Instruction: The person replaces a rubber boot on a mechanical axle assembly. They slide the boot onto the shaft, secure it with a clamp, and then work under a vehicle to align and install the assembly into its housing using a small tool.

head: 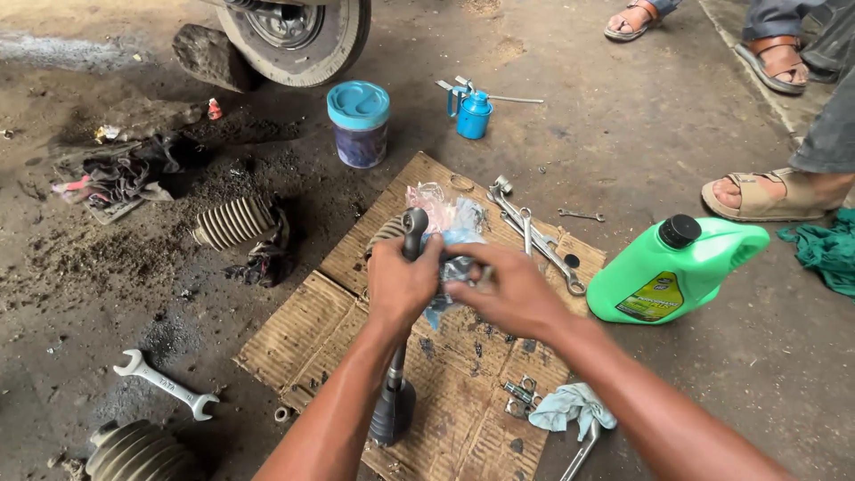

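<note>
left hand (401,283) grips axle shaft (394,392); right hand (512,289) on plastic bag (452,223).

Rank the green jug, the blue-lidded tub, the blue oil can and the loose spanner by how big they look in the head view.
1. Green jug
2. Blue-lidded tub
3. Spanner and blue oil can: too alike; the spanner lies nearer the camera.

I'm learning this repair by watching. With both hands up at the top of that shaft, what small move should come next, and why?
Probably pull the clear plastic bag further over the shaft top. The left hand grips the upright shaft near its end, the right hand pinches the bag against it, and the bag looks bunched there.
</note>
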